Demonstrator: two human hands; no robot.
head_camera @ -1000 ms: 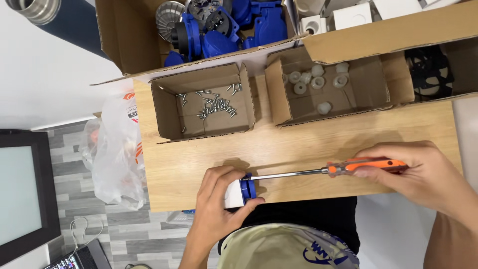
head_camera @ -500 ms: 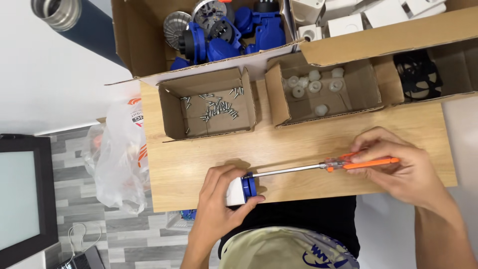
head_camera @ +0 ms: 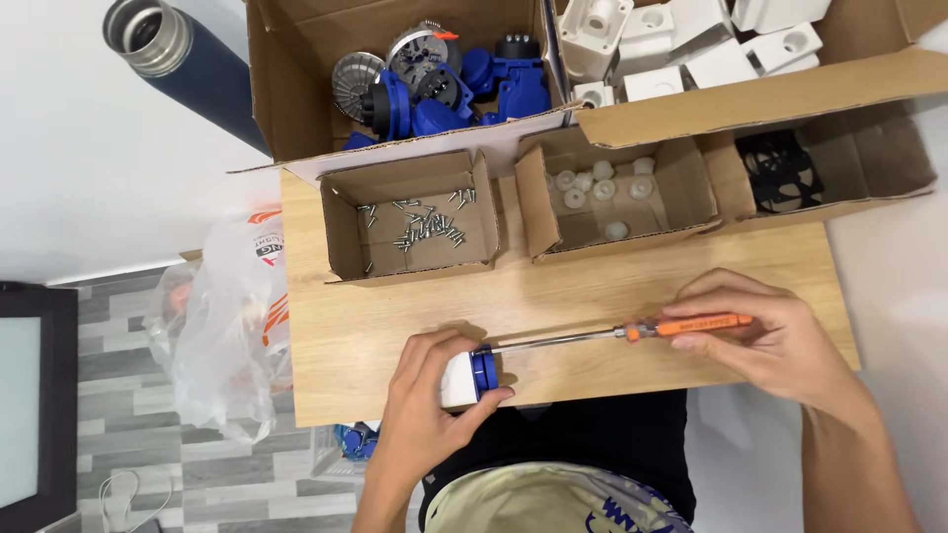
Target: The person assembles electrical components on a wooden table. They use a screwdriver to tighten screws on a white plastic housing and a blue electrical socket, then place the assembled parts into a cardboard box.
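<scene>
Holding a small white and blue plastic part (head_camera: 468, 377) against the near edge of the wooden board (head_camera: 395, 326), the left hand (head_camera: 430, 405) is wrapped around it, fingers over the top and thumb underneath. The right hand (head_camera: 780, 341) is closed on the orange handle of a screwdriver (head_camera: 632, 333), whose thin metal shaft runs level across the board with its tip at the blue face of the part. The part looks light, stiff and smooth — likely to twist or slip under pressure, so a firm grasp round its white body, clear of the blue end, seems the best hold. The screwdriver is rigid and best gripped at the handle.

Farther back stand open cardboard boxes: one with loose screws (head_camera: 420, 225), one with small white caps (head_camera: 602, 188), one with a black fan-like piece (head_camera: 780, 168). Beyond them lie blue parts (head_camera: 464, 84) and white blocks (head_camera: 681, 39) — and at the far left a dark flask (head_camera: 183, 59). A plastic bag (head_camera: 222, 336) hangs off the board's left side.
</scene>
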